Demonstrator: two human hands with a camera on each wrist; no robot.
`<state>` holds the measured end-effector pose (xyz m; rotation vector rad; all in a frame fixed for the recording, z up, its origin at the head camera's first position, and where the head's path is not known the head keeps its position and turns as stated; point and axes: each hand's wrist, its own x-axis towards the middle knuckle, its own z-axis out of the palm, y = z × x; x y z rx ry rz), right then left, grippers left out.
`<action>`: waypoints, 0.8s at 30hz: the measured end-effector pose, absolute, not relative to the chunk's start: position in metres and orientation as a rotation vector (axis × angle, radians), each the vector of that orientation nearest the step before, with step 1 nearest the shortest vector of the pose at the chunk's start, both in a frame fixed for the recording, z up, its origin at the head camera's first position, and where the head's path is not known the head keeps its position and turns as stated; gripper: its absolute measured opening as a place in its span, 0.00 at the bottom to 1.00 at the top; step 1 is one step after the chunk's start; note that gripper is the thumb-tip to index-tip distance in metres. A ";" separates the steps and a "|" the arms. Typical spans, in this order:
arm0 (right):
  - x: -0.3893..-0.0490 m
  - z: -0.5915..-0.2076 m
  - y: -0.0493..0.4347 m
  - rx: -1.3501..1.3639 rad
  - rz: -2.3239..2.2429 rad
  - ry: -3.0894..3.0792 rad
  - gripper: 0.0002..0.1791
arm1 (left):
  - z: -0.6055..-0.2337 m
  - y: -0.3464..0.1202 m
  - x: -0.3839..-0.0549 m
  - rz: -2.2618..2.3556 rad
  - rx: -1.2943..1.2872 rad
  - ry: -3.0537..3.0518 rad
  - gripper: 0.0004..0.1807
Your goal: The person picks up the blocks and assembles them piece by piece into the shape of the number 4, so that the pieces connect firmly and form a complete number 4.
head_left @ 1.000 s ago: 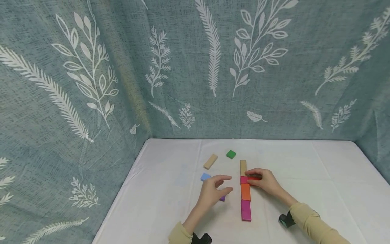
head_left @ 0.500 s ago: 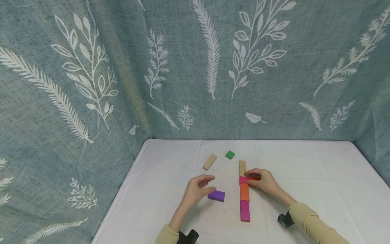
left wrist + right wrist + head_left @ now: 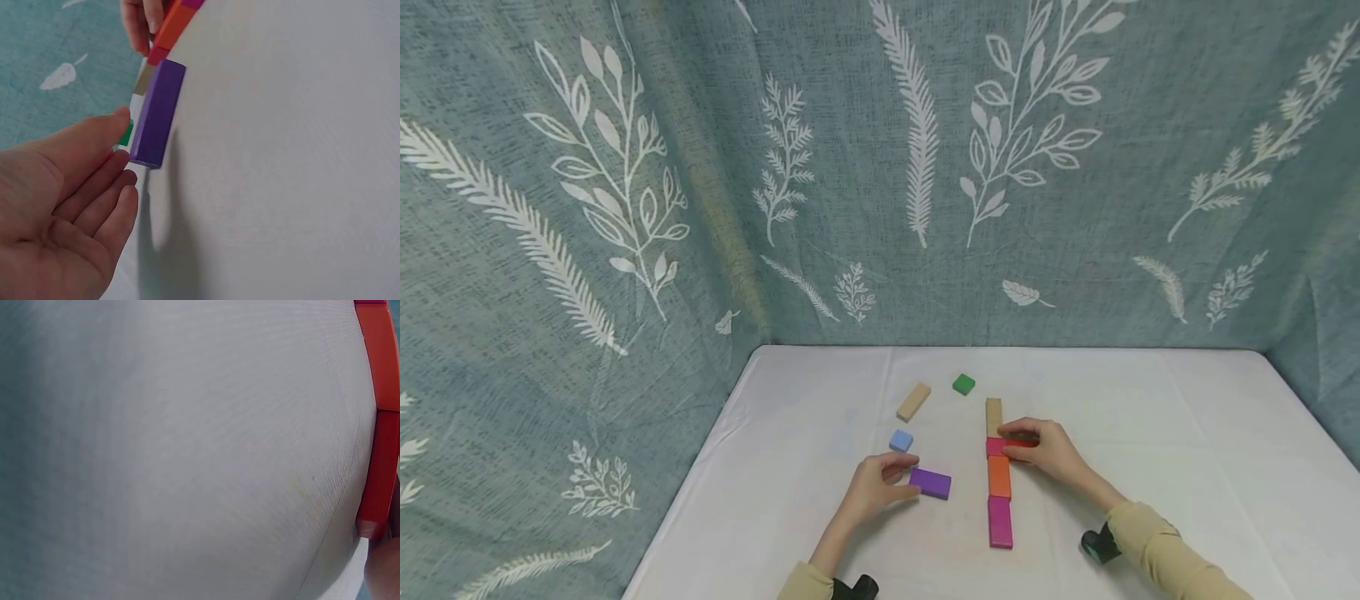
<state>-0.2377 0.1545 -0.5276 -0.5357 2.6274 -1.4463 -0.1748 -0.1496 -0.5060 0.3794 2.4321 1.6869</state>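
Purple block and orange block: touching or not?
Apart. The head view shows it: a wide strip of white table surface lies between the purple block and the orange block.

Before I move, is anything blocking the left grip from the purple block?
Nothing visible stands between the left grip and the purple block; the grip faces the block's nearer end. The light blue block sits just beyond the grip, outside that gap.
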 end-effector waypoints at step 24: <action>-0.237 -0.529 0.154 -0.513 -1.452 2.630 0.19 | -0.522 -0.148 -0.177 1.730 0.404 2.429 0.18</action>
